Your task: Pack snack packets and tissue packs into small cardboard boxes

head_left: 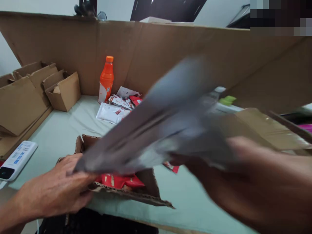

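Observation:
A grey plastic bag [156,120], smeared by motion, stretches across the middle of the view. My right hand [234,182], also blurred, is closed on its near right side. Under the bag stands a small open cardboard box [152,185] with red packets [119,181] inside. The fingers of my left hand [60,188] are curled round the box's left end. The bag's pointed corner crosses in front of those fingers, and whether they touch it I cannot tell. Part of the box is hidden behind the bag.
An orange bottle [106,79] stands behind white packets [112,112]. Empty-looking cardboard boxes [64,91] sit at the left, near a white power bank [18,161]. A tall cardboard wall [117,42] closes off the back. At the right lies a flattened-looking cardboard piece [265,123].

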A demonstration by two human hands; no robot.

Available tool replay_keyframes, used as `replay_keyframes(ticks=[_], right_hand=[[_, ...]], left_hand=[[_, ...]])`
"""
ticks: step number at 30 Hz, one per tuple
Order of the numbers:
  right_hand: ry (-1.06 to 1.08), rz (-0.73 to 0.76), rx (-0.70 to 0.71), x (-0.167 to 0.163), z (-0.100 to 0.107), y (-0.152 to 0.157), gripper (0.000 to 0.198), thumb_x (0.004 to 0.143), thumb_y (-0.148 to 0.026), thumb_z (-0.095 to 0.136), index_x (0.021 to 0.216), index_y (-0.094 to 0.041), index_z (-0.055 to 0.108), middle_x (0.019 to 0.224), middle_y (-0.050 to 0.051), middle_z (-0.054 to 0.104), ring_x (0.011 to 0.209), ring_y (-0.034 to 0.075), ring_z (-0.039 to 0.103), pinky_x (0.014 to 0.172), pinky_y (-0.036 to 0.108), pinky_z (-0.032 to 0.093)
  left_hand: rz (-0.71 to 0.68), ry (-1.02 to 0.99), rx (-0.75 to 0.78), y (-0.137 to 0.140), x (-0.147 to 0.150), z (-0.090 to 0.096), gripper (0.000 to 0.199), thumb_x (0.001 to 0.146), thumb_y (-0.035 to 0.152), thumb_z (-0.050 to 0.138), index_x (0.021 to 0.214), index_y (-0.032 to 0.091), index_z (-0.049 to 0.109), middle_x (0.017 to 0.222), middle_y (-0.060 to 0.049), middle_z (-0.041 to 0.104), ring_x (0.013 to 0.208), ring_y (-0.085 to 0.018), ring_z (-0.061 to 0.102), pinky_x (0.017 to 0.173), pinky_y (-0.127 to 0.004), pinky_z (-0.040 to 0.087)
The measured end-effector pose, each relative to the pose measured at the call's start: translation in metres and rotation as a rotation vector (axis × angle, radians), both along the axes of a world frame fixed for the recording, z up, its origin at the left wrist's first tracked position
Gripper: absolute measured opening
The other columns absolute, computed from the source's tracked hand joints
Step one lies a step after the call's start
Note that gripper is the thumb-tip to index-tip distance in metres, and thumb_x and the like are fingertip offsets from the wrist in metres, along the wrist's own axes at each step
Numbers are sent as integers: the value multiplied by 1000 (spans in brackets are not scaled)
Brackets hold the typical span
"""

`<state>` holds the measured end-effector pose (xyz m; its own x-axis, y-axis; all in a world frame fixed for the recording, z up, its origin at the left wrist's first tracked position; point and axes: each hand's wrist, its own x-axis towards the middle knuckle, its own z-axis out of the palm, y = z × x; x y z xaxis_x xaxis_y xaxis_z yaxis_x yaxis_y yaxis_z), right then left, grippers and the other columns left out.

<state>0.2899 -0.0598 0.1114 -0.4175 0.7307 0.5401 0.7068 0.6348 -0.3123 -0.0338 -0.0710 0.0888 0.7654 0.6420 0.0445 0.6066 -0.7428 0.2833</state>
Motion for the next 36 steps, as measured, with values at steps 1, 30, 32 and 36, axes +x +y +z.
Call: replay_keyframes(ticks=[1,30,32,36], right_hand=[[-11,41,35,-11,-4,-5,25,98,-20,54,109,-37,68,88,-1,78,74,21,73,66,32,58],[-833,392,-453,-100,-27,51,24,92,-4,57,103,-15,75,87,8,80,74,21,75,64,29,53],[-582,360,-351,-71,-19,40,25,95,-8,54,105,-19,74,89,6,80,74,20,74,65,29,55],[-179,186,-97,-7,-6,14,24,101,-16,51,110,-26,70,99,3,81,84,19,76,71,30,59]], left_hand=[[-6,-16,45,-1,-2,-2,30,85,12,55,112,23,65,107,-7,71,101,-27,68,91,-41,55],[-6,-21,-99,2,1,14,25,88,11,60,109,24,63,116,-6,73,109,-27,69,97,-45,56],[7,-185,-6,-6,-16,13,40,91,12,57,126,30,57,130,-3,69,123,-25,64,108,-43,51],[230,-399,109,-20,-58,-2,56,93,18,58,144,38,47,145,1,60,138,-24,54,116,-42,47]])
